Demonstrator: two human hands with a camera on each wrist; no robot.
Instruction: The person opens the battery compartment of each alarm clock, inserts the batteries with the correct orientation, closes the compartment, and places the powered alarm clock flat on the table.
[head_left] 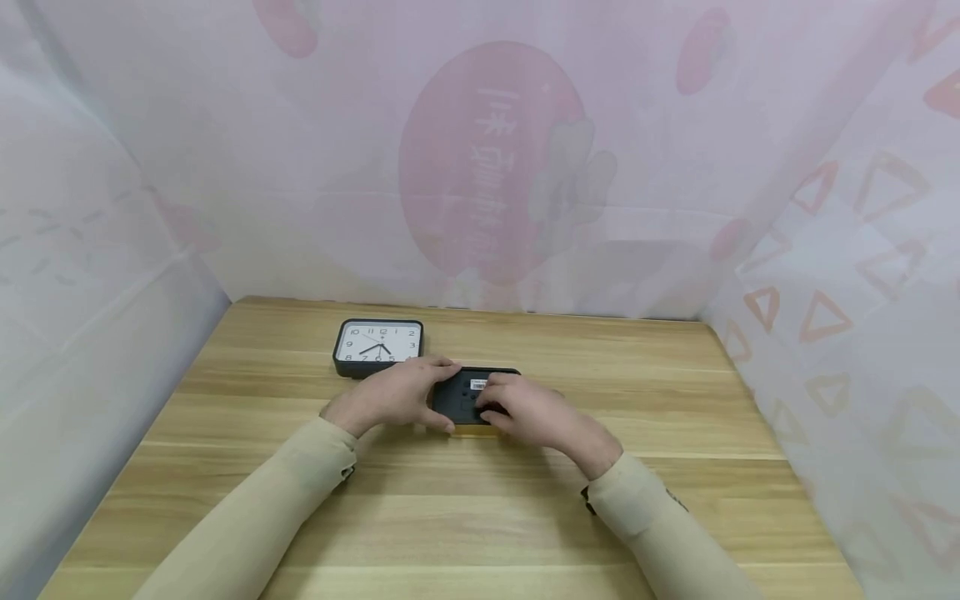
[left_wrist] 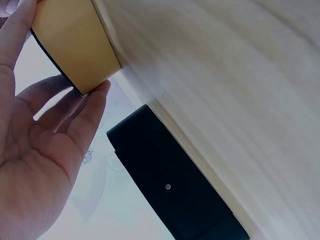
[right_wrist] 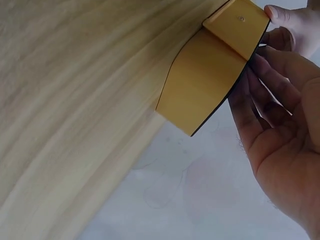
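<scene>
A yellow-cased clock [head_left: 456,403] lies face down on the table, its black back with a small white label turned up; its face is hidden. My left hand [head_left: 401,393] grips its left end, with the thumb at the near side and fingers at the far side. Over the right part of the back, my right hand [head_left: 528,410] has bent fingers touching it. Whether they pinch a small part there is hidden. In the right wrist view the yellow side [right_wrist: 205,70] shows a screw. A black-framed clock [head_left: 378,343] with a white dial lies face up, just beyond my left hand.
The wooden table [head_left: 480,517] has its far edge against a pale pink patterned curtain [head_left: 337,208]. More patterned cloth [head_left: 847,333] hangs along the right side, and a whitish sheet [head_left: 97,275] along the left.
</scene>
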